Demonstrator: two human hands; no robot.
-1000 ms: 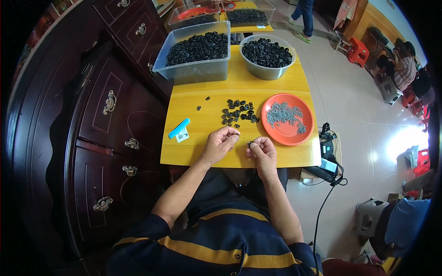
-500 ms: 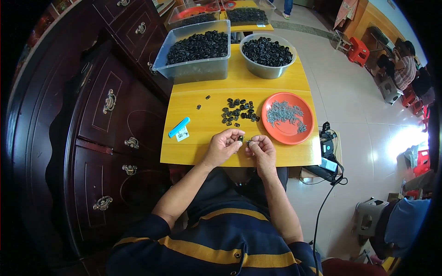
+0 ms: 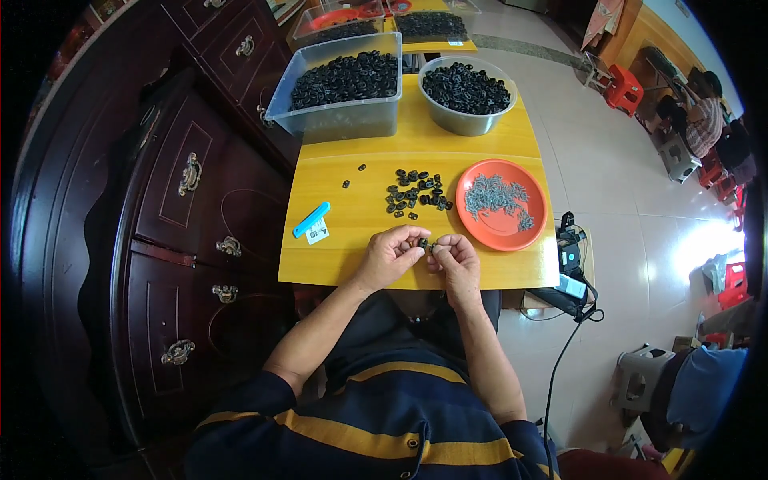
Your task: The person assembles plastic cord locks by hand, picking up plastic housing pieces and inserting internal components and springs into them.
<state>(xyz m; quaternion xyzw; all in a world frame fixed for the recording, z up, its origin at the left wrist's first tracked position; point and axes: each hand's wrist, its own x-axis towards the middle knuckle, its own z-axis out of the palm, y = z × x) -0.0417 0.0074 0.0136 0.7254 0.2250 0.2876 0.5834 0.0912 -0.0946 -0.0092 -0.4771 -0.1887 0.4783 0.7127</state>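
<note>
Close to the table's front edge, my left hand [image 3: 394,254] pinches a small black oval piece [image 3: 422,242] between thumb and fingers. My right hand [image 3: 456,260] is beside it, its thumb and fingers pinched together right at the piece; whatever they hold is too small to make out. Beyond my hands lies a loose group of small black oval pieces [image 3: 418,190] with openings in them. To the right of that group, an orange-red plate [image 3: 540,216] carries a heap of small grey slender parts [image 3: 494,194].
A clear bin [image 3: 344,122] and a round tub [image 3: 468,122], both full of black pieces, stand at the back of the yellow table [image 3: 336,180]. A light-blue tool [image 3: 312,220] lies left. Dark drawers [image 3: 192,208] flank the left side; a black cable [image 3: 552,384] hangs at right.
My left hand has shifted slightly right, bringing the black piece up against the fingertips of my right hand. The right hand has hardly moved.
</note>
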